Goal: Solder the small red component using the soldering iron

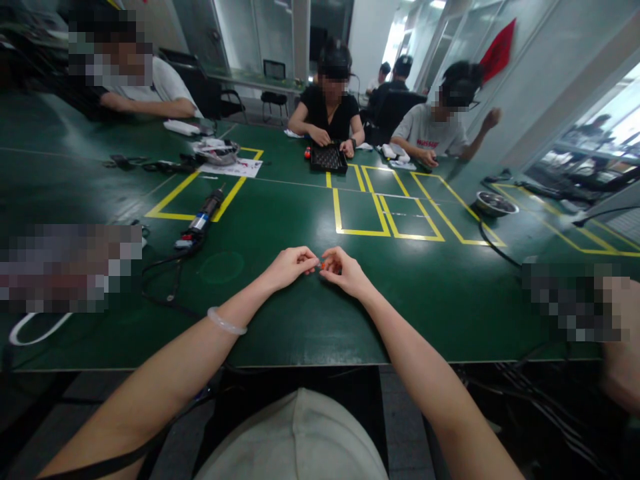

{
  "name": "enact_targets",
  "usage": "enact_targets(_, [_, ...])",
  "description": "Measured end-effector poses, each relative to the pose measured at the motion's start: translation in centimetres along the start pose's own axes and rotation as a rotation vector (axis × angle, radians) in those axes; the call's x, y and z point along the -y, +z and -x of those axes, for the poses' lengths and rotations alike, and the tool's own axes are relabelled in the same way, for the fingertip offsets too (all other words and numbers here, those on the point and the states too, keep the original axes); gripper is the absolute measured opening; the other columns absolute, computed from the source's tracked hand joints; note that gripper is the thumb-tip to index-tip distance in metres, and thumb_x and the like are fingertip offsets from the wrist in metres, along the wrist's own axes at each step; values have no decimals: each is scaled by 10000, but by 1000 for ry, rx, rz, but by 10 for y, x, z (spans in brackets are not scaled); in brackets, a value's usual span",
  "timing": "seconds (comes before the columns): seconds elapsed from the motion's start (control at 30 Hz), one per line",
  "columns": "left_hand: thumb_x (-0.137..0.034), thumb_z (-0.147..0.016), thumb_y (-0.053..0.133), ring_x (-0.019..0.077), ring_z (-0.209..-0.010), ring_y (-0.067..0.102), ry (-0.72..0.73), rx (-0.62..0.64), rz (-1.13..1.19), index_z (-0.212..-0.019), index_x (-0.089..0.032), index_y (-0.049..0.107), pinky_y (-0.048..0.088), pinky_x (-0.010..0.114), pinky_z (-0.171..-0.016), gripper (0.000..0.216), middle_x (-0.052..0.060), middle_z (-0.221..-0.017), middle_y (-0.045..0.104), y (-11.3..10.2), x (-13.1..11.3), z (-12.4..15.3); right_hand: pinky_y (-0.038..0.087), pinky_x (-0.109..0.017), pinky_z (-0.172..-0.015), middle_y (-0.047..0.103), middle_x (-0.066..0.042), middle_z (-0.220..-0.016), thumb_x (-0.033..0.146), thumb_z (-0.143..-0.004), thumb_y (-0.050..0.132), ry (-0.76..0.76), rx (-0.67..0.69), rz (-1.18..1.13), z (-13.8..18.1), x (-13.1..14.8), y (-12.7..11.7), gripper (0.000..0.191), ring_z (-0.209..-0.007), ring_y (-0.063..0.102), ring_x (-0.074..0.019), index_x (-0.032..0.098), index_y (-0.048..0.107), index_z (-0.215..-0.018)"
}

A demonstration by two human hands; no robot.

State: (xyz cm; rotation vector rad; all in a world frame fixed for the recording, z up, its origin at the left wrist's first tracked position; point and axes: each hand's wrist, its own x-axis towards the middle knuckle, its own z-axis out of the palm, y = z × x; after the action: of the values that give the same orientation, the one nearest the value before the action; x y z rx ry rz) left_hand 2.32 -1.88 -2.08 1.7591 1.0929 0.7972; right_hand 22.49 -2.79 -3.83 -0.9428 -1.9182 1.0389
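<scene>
My left hand (290, 265) and my right hand (344, 270) meet over the green table (300, 313), fingers pinched together. Between the fingertips is a small orange-red part (323, 266); both hands pinch it, and its shape is too small to make out. A pale bracelet (226, 323) sits on my left wrist. Both forearms reach out from the table's near edge.
An electric screwdriver (203, 219) with a black cable lies to the left. Yellow tape boxes (385, 213) mark the table ahead. A metal bowl (495, 203) stands at the right. Across the table, people work; one has a black tray (329, 159).
</scene>
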Motion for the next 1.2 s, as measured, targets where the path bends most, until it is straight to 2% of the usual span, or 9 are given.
enact_targets(0.17, [-437, -855, 571, 142, -670, 602, 0, 12, 1, -870, -128, 649, 468, 268, -656, 319, 49, -741, 665, 1, 0, 0, 436, -248, -638, 611, 9, -787, 314, -839, 596, -15, -23, 73, 0, 0, -2, 188, -668, 548, -118, 196, 546, -977])
enact_targets(0.43, [-444, -924, 452, 138, -675, 608, 25, 39, -9, -922, -128, 646, 477, 273, -675, 371, 56, -780, 672, -1, 3, -3, 437, -247, -642, 624, 1, -807, 321, -842, 590, -7, -40, 94, 1, 0, -4, 193, -685, 554, -122, 197, 550, -984])
enact_targets(0.63, [-451, -929, 445, 138, -686, 607, 26, 54, -35, -932, -134, 643, 475, 268, -673, 374, 52, -796, 668, 0, 5, -2, 437, -248, -644, 625, 0, -797, 312, -839, 590, -25, -43, 97, 1, 3, -4, 178, -678, 553, -120, 188, 556, -963])
enact_targets(0.9, [-449, -935, 411, 149, -750, 615, 55, 11, -204, -957, -160, 655, 468, 268, -724, 379, 39, -864, 675, -8, -2, 1, 432, -243, -626, 624, 4, -777, 302, -821, 605, -14, -71, 62, 0, 2, -4, 178, -646, 538, -113, 183, 569, -948])
enact_targets(1.07, [-435, -928, 410, 193, -921, 610, 100, -119, -480, -1009, -183, 670, 459, 309, -839, 371, 62, -1013, 664, -31, -3, 2, 428, -244, -625, 619, 4, -770, 288, -827, 597, -21, -69, 46, 1, 4, -5, 172, -641, 534, -112, 181, 574, -959])
enact_targets(1.2, [-450, -917, 425, 228, -1087, 557, 38, -169, -749, -1104, -196, 658, 426, 343, -967, 392, 77, -1149, 616, -79, 15, 3, 420, -240, -613, 622, 0, -781, 283, -825, 595, -9, -64, 51, 1, 4, -5, 168, -640, 533, -111, 179, 570, -954])
